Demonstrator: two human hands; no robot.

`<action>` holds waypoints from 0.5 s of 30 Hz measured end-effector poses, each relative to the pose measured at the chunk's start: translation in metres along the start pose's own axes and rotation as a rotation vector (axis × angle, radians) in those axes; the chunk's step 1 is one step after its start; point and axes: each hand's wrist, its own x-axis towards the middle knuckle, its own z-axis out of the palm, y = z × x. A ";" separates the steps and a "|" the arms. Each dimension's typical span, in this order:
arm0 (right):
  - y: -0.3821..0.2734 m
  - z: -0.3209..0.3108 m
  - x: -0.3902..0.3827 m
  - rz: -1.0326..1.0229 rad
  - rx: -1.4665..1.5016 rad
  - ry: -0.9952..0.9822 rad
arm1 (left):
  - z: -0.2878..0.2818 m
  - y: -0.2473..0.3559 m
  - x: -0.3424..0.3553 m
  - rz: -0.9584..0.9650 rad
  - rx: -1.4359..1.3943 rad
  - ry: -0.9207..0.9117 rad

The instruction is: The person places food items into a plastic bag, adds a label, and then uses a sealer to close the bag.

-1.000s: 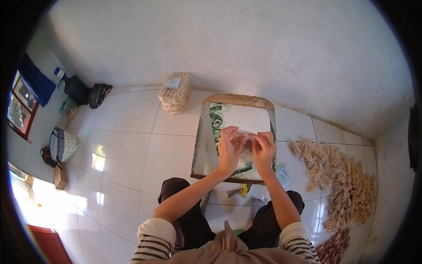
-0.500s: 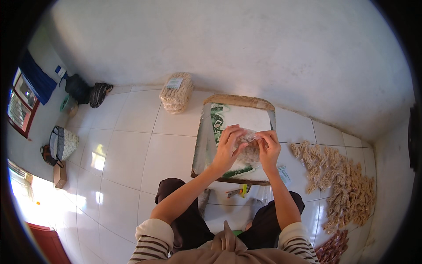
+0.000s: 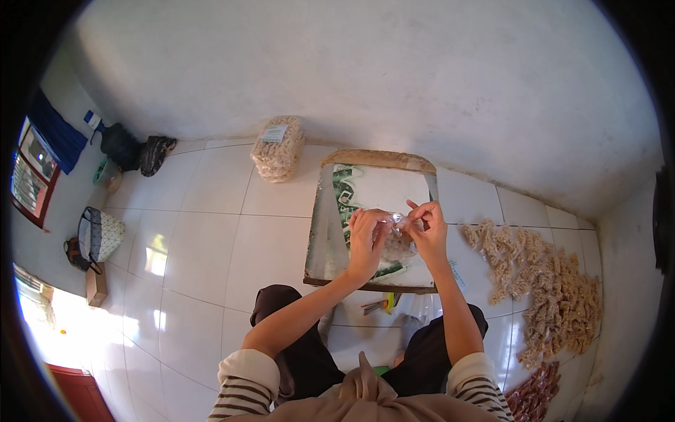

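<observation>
Between my hands a clear plastic bag (image 3: 399, 247) with pale, lumpy contents rests on the low table (image 3: 322, 243). My left hand (image 3: 366, 239) pinches the left side of the bag's gathered top. From the other side my right hand (image 3: 427, 228) grips the plastic between thumb and finger, its other fingers partly raised. Under the bag lies a white sheet (image 3: 394, 184) with a green printed edge. The lower part of the bag is partly hidden by my hands.
Packed bags (image 3: 278, 151) are stacked by the wall. Many pale bagged pieces (image 3: 555, 295) cover the floor at right, with reddish-brown bags (image 3: 536, 395) nearer. A yellow-green tool (image 3: 388, 303) lies before the table. A woven bag (image 3: 103, 233) and a water jug (image 3: 121, 145) stand at left.
My fingers have drawn the bag's top into a tighter bunch. The right hand has moved slightly and lifted some fingers. The whole view has shifted a little.
</observation>
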 end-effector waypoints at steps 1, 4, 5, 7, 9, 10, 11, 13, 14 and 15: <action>0.000 -0.001 0.000 0.009 -0.025 0.012 | 0.001 0.002 0.001 0.010 -0.004 0.002; -0.003 -0.004 -0.001 0.036 -0.113 0.044 | 0.001 0.012 0.003 -0.033 -0.054 -0.008; -0.004 -0.005 -0.001 0.045 -0.153 0.053 | -0.001 0.018 0.004 -0.095 -0.096 -0.023; -0.007 -0.005 -0.002 0.057 -0.201 0.062 | 0.002 0.020 0.003 -0.172 -0.282 0.040; -0.010 -0.002 -0.002 0.065 -0.216 0.062 | 0.011 0.016 0.001 -0.199 -0.568 0.196; -0.010 -0.003 -0.002 0.061 -0.225 0.060 | 0.008 0.016 0.002 -0.137 -0.388 0.127; -0.011 -0.004 -0.003 0.058 -0.234 0.059 | 0.003 0.014 0.004 -0.075 -0.208 0.057; -0.012 -0.004 -0.003 0.062 -0.242 0.056 | 0.001 0.011 0.006 0.007 -0.001 -0.008; -0.013 -0.002 -0.003 0.070 -0.241 0.054 | 0.002 0.008 0.007 0.027 0.026 -0.004; -0.014 -0.001 -0.003 0.077 -0.240 0.053 | 0.002 0.007 0.008 0.046 0.053 -0.001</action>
